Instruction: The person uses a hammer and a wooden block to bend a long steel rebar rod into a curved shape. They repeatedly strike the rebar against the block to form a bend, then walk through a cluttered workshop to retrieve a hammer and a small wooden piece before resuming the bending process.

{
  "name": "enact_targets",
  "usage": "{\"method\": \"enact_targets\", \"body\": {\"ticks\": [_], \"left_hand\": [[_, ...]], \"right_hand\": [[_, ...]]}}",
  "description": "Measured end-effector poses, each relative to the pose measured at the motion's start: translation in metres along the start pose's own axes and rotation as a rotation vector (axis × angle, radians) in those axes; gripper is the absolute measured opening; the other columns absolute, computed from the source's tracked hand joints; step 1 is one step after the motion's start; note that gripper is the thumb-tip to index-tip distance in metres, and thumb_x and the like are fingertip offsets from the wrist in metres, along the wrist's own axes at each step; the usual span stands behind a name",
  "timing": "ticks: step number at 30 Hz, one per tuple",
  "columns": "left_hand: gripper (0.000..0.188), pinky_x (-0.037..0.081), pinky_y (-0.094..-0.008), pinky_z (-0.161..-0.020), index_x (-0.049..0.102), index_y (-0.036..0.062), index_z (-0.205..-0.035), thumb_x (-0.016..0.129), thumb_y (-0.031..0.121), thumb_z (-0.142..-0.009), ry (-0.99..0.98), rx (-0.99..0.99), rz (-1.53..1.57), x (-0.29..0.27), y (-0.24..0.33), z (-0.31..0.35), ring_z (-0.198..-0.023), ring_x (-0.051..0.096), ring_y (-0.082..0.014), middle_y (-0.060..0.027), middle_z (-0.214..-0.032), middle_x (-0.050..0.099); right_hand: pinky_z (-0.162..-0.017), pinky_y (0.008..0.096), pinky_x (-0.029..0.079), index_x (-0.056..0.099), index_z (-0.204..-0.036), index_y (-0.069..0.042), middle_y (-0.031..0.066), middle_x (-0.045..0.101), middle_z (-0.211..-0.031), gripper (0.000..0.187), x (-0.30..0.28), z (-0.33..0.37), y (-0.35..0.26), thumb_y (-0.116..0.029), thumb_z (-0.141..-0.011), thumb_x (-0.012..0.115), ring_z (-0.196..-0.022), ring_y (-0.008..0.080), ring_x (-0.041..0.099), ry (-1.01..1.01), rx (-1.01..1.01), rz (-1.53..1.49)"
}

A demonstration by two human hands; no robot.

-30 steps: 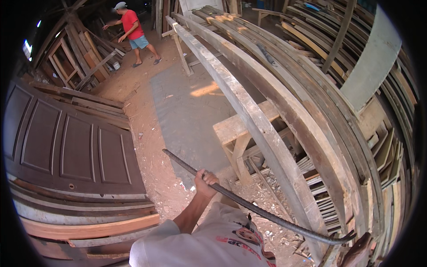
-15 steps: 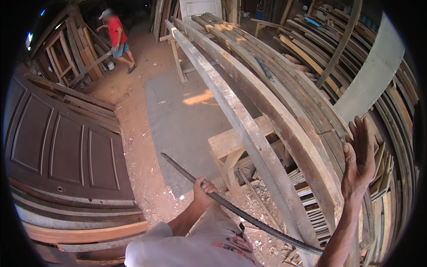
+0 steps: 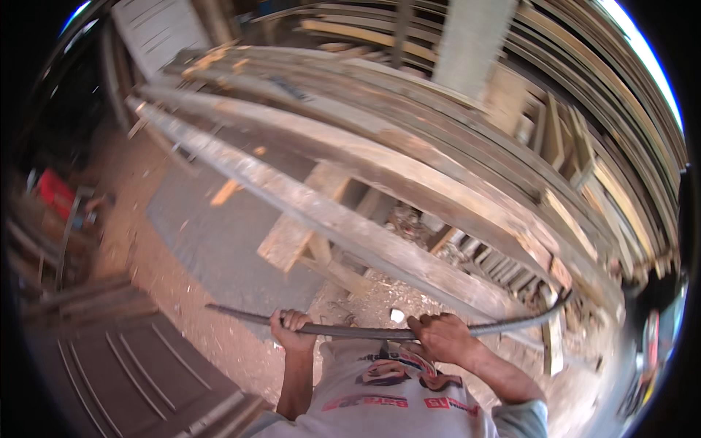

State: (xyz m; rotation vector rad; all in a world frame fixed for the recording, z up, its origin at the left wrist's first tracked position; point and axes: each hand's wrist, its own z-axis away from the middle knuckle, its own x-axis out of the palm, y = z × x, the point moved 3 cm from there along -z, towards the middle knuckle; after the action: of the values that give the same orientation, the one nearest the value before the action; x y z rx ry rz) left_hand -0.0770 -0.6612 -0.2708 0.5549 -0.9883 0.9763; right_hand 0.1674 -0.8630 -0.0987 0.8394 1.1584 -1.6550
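Observation:
A long dark crowbar (image 3: 361,332) with a ribbed shaft lies level in front of my body. Its thin end points left, and its right end curves up beside the timber. My left hand (image 3: 293,330) is wrapped round it left of its middle. Farther right, my right hand (image 3: 442,338) is closed over the shaft, knuckles up. Just beyond the crowbar, a long squared beam (image 3: 328,212) slants from far left to near right. Behind it runs a second, thicker beam (image 3: 409,175). Both rest over a wooden trestle (image 3: 288,244).
More long planks (image 3: 314,87) lie behind the beams. Stacked boards (image 3: 599,95) and an upright pale sheet (image 3: 475,47) stand farther back. A brown panelled door (image 3: 139,372) is at lower left. A person in red (image 3: 55,193) is at far left, blurred. Wood chips cover the ground.
My right hand has come down from its raised, open position and taken hold of the crowbar. The crowbar has swung nearly level. My view has turned right, blurring the picture.

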Motion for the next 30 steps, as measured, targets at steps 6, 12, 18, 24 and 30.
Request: {"method": "enact_targets", "body": {"ticks": [6, 12, 18, 24, 30], "left_hand": [[0.033, 0.04, -0.0251, -0.058, 0.039, 0.014, -0.072, 0.058, 0.023, -0.098, -0.324, -0.068, -0.082, 0.076, -0.003, -0.009, -0.055, 0.042, -0.0092, 0.0041, -0.058, 0.034], [0.034, 0.039, -0.0251, -0.07, 0.039, 0.0141, -0.074, 0.057, 0.028, -0.099, -0.655, -0.14, -0.381, 0.179, -0.126, 0.048, -0.061, 0.04, -0.009, 0.003, -0.059, 0.036], [0.036, 0.038, -0.0262, -0.061, 0.037, 0.0147, -0.072, 0.058, 0.029, -0.098, -0.794, -0.321, -0.218, 0.212, -0.095, 0.007, -0.052, 0.036, -0.0098, 0.002, -0.058, 0.034], [0.033, 0.04, -0.027, -0.058, 0.039, 0.0132, -0.073, 0.058, 0.025, -0.097, -0.829, -0.332, -0.227, 0.245, -0.108, 0.015, -0.046, 0.036, -0.0109, 0.0011, -0.058, 0.035], [0.03, 0.04, -0.0277, -0.058, 0.038, 0.0121, -0.075, 0.053, 0.021, -0.099, -0.918, -0.431, -0.195, 0.264, -0.163, 0.043, -0.048, 0.038, -0.0113, 0.0001, -0.057, 0.034]], "right_hand": [[-0.065, 0.043, 0.055, 0.064, -0.084, -0.004, 0.0109, 0.068, -0.067, 0.013, 0.006, 0.0, 0.018, -0.016, -0.08, 0.061, -0.073, 0.0313, 0.072, 0.451, -0.086, -0.026], [-0.066, 0.037, 0.051, 0.064, -0.085, -0.007, 0.0089, 0.067, -0.074, 0.016, -0.054, 0.012, -0.021, -0.022, -0.082, 0.063, -0.075, 0.0272, 0.069, 0.734, -0.117, 0.128], [-0.061, 0.0335, 0.044, 0.062, -0.084, -0.009, 0.0045, 0.06, -0.082, 0.018, -0.087, 0.17, -0.01, -0.02, -0.084, 0.077, -0.069, 0.0196, 0.058, 1.52, 0.114, 0.135], [-0.086, 0.0454, 0.051, 0.059, -0.121, -0.002, 0.0197, 0.065, -0.109, 0.044, 0.025, 0.283, 0.048, -0.029, -0.089, 0.072, -0.1, 0.0359, 0.063, 1.277, 1.3, 0.249], [-0.09, 0.0454, 0.05, 0.054, -0.131, -0.001, 0.0226, 0.063, -0.113, 0.057, 0.064, 0.292, 0.071, -0.035, -0.089, 0.071, -0.106, 0.0393, 0.061, 1.076, 1.284, -0.125]]}}
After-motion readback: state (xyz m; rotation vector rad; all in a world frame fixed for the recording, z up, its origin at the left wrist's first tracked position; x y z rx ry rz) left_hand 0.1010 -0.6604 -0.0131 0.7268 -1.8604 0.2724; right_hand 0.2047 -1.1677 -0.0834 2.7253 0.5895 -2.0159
